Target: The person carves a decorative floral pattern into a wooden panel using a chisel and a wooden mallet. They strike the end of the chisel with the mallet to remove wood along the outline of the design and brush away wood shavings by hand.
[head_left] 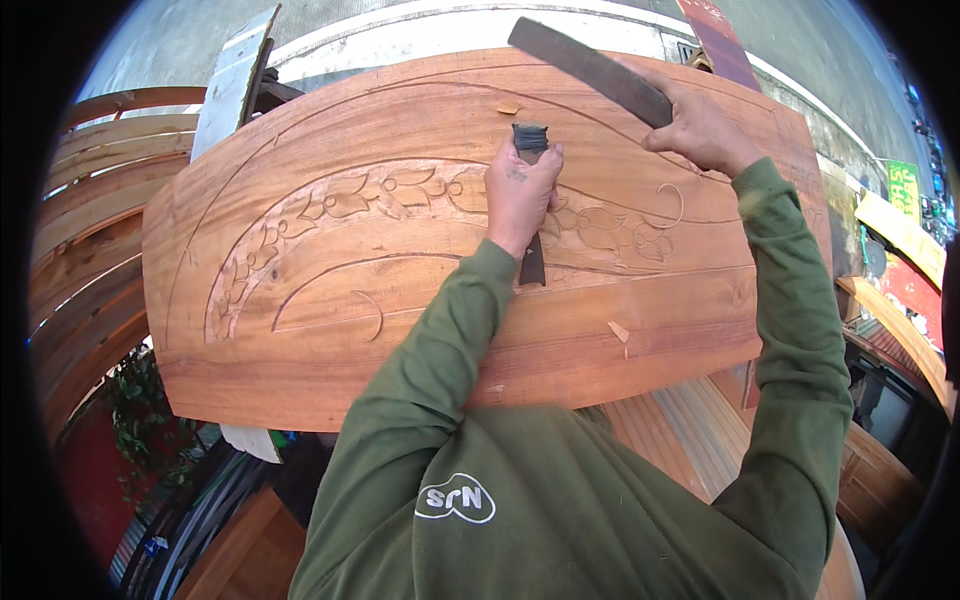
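Wrapped around a wide flat chisel (534,266) is my left hand (523,190), near the middle of a carved wooden panel (640,300). The chisel's dark, bound upper end sticks out beyond my fist, and its broad blade points toward me, its edge at the panel's surface. My right hand (706,128) grips one end of a long, dark flat bar (590,72), raised above the far right part of the panel. The bar's free end points up and left, apart from the chisel. Flower and leaf shapes (345,195) are cut in a curved band across the panel.
Wood chips (619,331) and a thin curled shaving (371,315) lie on the panel. Slatted wood (120,150) stands at the left, above a leafy plant (150,410). Planks (680,430) sit below the panel's near edge. Boards and a yellow sign (903,238) are at the right.
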Demonstrator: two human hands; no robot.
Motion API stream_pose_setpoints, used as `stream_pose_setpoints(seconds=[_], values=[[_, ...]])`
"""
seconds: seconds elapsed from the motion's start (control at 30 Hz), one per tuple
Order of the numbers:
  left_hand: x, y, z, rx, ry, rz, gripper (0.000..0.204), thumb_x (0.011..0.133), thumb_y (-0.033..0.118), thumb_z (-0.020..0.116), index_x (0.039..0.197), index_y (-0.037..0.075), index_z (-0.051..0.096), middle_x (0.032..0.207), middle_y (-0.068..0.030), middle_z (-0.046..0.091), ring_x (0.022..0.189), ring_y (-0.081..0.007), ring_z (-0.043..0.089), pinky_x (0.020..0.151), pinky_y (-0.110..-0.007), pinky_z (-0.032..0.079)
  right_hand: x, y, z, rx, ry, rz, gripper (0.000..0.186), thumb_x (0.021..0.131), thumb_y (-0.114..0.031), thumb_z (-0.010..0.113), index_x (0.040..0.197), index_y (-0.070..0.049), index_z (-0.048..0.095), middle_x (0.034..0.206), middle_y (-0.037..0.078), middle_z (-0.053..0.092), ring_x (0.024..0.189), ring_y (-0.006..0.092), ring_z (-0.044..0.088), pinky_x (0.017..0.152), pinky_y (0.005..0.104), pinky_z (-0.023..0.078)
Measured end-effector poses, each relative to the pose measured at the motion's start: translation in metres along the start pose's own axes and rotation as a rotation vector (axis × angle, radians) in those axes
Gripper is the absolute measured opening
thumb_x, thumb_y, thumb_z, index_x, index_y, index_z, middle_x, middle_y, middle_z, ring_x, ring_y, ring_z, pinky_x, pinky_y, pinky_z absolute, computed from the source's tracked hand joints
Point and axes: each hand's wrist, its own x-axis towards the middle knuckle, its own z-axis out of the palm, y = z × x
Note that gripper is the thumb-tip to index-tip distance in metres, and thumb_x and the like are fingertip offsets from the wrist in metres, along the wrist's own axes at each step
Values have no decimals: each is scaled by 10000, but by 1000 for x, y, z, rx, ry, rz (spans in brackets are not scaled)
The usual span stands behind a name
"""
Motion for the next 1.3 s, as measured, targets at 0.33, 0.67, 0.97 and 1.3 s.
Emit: stream_pose_setpoints(seconds=[0.33,0.67,0.97,1.3], values=[[-2,-4,-2,-14,14,-11,209,1032,197,762,1046,79,591,709,19,591,513,-71,538,461,-249,418,6,5,5,-54,12,-7,1049,761,-88,769,1709,-357,411,970,176,759,828,354,710,800,448,575],[-11,1,2,-1,64,4,209,1039,209,760,1053,81,595,712,17,607,496,-72,526,459,-247,407,-7,-15,25,-136,198,-236,999,801,-112,779,1713,-307,422,976,148,741,837,220,737,768,362,596],[-46,65,-37,-222,-192,-190,185,1048,194,758,1020,77,616,649,-6,576,446,-90,523,406,-260,412,-42,-36,36,406,345,-144,938,817,-103,788,1693,-224,476,1446,124,728,1283,232,699,1052,365,559],[-2,6,7,-152,84,54,215,1045,215,782,1024,109,596,682,10,591,474,-80,538,428,-246,430,-56,-48,-2,750,723,51,781,885,-91,854,1567,-31,477,1130,62,722,875,118,669,758,288,572]])
